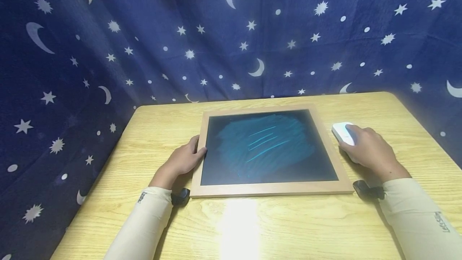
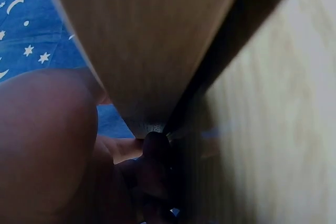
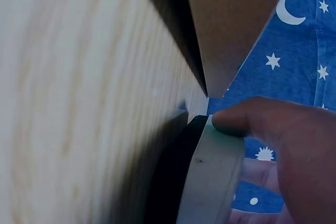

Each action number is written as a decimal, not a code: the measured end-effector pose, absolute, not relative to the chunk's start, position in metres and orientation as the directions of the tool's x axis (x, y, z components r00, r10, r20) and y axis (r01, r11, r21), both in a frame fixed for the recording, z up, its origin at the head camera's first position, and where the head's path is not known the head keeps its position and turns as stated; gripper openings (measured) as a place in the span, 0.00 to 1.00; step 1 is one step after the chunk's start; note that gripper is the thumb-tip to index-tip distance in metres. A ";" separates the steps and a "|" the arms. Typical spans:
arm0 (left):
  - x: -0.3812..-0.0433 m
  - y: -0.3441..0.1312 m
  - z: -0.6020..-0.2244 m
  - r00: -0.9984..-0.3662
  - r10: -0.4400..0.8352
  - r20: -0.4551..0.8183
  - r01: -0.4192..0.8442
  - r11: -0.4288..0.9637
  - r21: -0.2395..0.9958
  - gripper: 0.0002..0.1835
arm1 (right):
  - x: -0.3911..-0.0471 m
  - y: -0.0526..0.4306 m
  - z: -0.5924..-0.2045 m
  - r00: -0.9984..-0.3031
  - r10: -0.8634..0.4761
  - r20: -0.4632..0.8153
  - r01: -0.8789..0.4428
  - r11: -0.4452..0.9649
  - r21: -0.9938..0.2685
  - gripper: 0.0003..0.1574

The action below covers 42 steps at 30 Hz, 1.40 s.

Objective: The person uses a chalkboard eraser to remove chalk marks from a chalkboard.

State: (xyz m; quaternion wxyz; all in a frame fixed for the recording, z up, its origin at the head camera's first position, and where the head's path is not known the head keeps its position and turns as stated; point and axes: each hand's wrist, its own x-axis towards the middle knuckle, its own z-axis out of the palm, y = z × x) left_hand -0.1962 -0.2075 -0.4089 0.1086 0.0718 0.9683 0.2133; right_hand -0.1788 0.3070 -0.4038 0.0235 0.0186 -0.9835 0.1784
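Note:
A framed chalkboard (image 1: 231, 171) lies on the table, its dark surface smeared blue-green with several bright chalk strokes near the middle. My left hand (image 1: 183, 159) grips the left side of its wooden frame, thumb over the edge; in the left wrist view the frame's side (image 2: 147, 40) fills the upper middle and some fingers are in shadow. To the right of the board, my right hand (image 1: 373, 149) holds a white chalkboard eraser (image 1: 341, 131), apart from the frame. The right wrist view shows the thumb pressed on the eraser's pale body (image 3: 210, 171), above a dark underside.
The light wooden table (image 1: 162, 123) has rounded far corners and a bright glare at its near side. A blue curtain (image 1: 209, 11) with moons and stars hangs behind it and to the left. Dark wrist cameras sit close to the board's near corners.

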 end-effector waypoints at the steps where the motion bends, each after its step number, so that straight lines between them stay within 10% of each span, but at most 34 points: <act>1: -0.196 -0.207 -0.409 -0.966 0.185 -0.180 0.092 0.899 0.428 0.36 | -0.179 0.307 -0.404 -0.998 -0.025 0.054 -0.042 0.936 -0.350 0.44; 42: -0.197 -0.207 -0.409 -0.972 0.147 -0.181 0.055 0.898 0.436 0.37 | -0.172 0.291 -0.388 -0.998 -0.008 0.065 -0.031 0.935 -0.354 0.45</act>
